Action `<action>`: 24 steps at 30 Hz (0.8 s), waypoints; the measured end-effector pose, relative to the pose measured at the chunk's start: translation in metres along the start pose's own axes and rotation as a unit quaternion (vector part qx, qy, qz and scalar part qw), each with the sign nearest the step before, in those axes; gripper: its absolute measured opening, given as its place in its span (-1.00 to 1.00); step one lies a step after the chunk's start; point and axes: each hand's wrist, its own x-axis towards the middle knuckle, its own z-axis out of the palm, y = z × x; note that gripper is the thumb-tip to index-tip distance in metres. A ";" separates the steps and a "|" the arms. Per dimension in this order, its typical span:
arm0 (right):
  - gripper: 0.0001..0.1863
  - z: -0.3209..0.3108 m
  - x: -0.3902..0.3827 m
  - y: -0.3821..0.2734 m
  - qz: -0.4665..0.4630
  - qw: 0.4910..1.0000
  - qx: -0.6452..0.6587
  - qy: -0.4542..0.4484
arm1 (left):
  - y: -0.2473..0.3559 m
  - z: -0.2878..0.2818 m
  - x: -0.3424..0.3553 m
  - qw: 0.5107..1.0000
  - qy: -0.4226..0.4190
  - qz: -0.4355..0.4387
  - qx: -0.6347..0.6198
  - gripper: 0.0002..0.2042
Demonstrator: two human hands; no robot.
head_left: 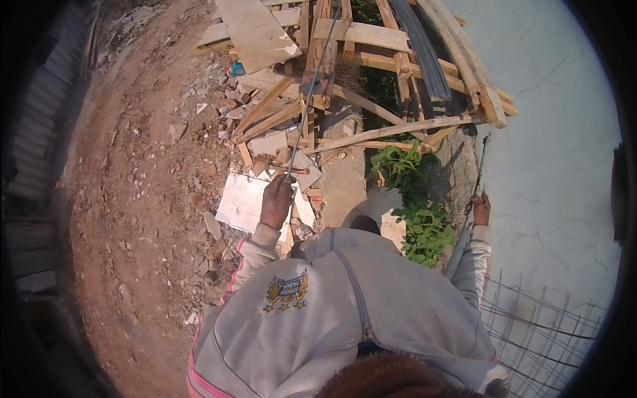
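Observation:
My left hand point(277, 200) is closed around a long thin steel rod point(300, 134), which runs up and away over a wooden work stand point(318, 89). A dark metal plate or block sits on the stand beside the rod. Out to the right, my right hand point(481, 209) is closed on a slim dark metal bar point(479, 174) with a small hooked tip, close to the pale wall. A grey pipe-like length point(459, 251) shows below that hand; whether it joins the bar I cannot tell.
A bundle of steel rods point(424, 56) lies across timber beams point(458, 46). Boards point(255, 33) and broken rubble surround the stand. Green plants point(424, 229) grow beside the pale wall point(544, 166). A wire-like steel mesh point(537, 331) stands at the lower right. Bare earth point(139, 199) stretches left.

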 end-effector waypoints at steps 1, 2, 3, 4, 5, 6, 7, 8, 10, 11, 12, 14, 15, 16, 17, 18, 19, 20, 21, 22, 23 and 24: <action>-0.50 0.006 0.001 -0.011 -0.027 0.999 -0.018 0.021 | 0.004 0.003 0.006 1.000 -0.003 -0.003 -0.005 -0.77; -0.40 0.013 0.002 -0.022 -0.054 0.997 -0.036 0.041 | 0.009 0.008 0.011 1.000 0.000 -0.019 -0.023 -0.77; -0.30 0.021 -0.001 -0.035 -0.081 0.993 -0.054 0.064 | 0.016 0.015 0.016 0.999 0.002 -0.036 -0.041 -0.78; -0.25 0.032 -0.004 -0.047 -0.065 0.994 -0.043 0.072 | 0.020 0.018 0.021 0.997 0.006 -0.055 -0.058 -0.78; -0.20 0.043 -0.010 -0.061 -0.048 0.995 -0.033 0.080 | 0.016 0.020 0.028 0.996 0.004 -0.058 -0.073 -0.80; -0.14 0.052 -0.016 -0.073 -0.033 0.995 -0.026 0.089 | 0.013 0.023 0.034 0.994 0.012 -0.070 -0.079 -0.81; -0.16 0.060 -0.023 -0.081 -0.020 0.993 -0.036 0.108 | 0.011 0.029 0.041 0.993 0.020 -0.081 -0.086 -0.81; -0.21 0.067 -0.029 -0.080 -0.015 0.993 -0.042 0.113 | 0.011 0.035 0.049 0.991 0.028 -0.089 -0.093 -0.82; -0.30 0.070 -0.043 -0.070 -0.002 0.991 -0.045 0.125 | 0.008 0.045 0.058 0.990 0.044 -0.107 -0.085 -0.82; -0.38 0.061 -0.040 -0.066 0.047 0.993 -0.024 0.105 | 0.009 0.049 0.061 0.989 0.051 -0.116 -0.079 -0.83; -0.45 0.051 -0.039 -0.060 0.101 0.991 -0.003 0.086 | 0.012 0.054 0.060 0.989 0.055 -0.115 -0.070 -0.83; -0.59 0.054 -0.044 -0.043 0.164 0.984 0.000 0.065 | 0.002 0.058 0.063 0.993 0.067 -0.090 -0.041 -0.79; -0.66 0.058 -0.048 -0.037 0.172 0.982 -0.028 0.069 | 0.006 0.065 0.066 0.993 0.073 -0.086 -0.026 -0.78; -0.72 0.064 -0.059 -0.032 0.184 0.979 -0.059 0.070 | 0.006 0.066 0.066 0.994 0.073 -0.077 -0.023 -0.78; -0.70 0.074 -0.073 -0.025 0.157 0.983 -0.084 0.054 | 0.007 0.067 0.068 0.995 0.074 -0.066 -0.020 -0.78; -0.67 0.076 -0.084 -0.015 0.125 0.985 -0.113 0.038 | 0.007 0.070 0.071 0.995 0.075 -0.055 -0.022 -0.77; -0.66 0.066 -0.089 0.024 0.016 0.985 -0.164 0.059 | 0.009 0.076 0.076 0.995 0.082 -0.056 0.013 -0.77; -0.65 0.057 -0.088 0.061 -0.090 0.970 -0.212 0.073 | 0.016 0.081 0.079 0.994 0.089 -0.068 0.020 -0.77; -0.62 0.067 -0.092 0.053 -0.049 0.978 -0.193 0.067 | 0.017 0.079 0.079 0.993 0.096 -0.066 0.027 -0.78; -0.59 0.094 -0.105 0.021 -0.008 0.983 -0.173 0.064 | 0.018 0.078 0.081 0.992 0.100 -0.062 0.034 -0.78; -0.56 0.108 -0.108 0.000 0.030 0.985 -0.154 0.065 | 0.016 0.077 0.087 0.992 0.103 -0.051 0.050 -0.77; -0.55 0.110 -0.099 0.000 0.007 0.982 -0.179 0.060 | 0.012 0.074 0.095 0.991 0.109 -0.039 0.064 -0.77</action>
